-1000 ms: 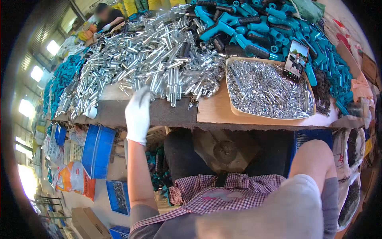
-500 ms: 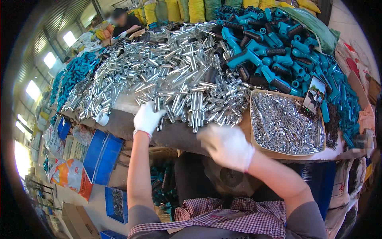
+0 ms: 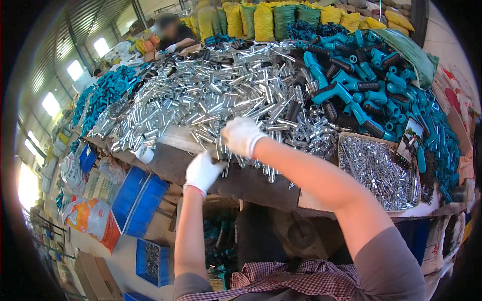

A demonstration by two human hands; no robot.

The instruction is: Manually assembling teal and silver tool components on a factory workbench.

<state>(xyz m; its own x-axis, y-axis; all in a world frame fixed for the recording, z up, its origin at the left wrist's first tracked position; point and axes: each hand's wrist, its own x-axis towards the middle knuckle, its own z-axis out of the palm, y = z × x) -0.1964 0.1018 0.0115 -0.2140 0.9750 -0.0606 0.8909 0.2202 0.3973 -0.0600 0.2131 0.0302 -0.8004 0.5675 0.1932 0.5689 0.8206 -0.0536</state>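
Note:
A large heap of shiny metal tubes (image 3: 196, 95) spreads over the worktable. My right hand (image 3: 242, 136), in a white glove, reaches across to the heap's near edge. Its fingers are bent together at the tubes there, and what they grip is hidden. My left hand (image 3: 203, 171), also gloved in white, hovers at the table's front edge, just below and left of the right one. Its thumb stands apart from the fingers, and nothing shows in it. Several tubes lie side by side at the edge, right of my hands.
At the right stands a shallow tray (image 3: 340, 165) of small metal parts, with a phone (image 3: 410, 142) leaning at its corner. Teal tool handles (image 3: 346, 85) with black grips pile up behind. Blue crates (image 3: 135, 200) stand lower left. A co-worker (image 3: 175, 35) sits at the far left.
My right hand has moved left and forward, from the table's front edge to the tubes. My left hand has drawn back slightly from the heap. The whole view has shifted a little.

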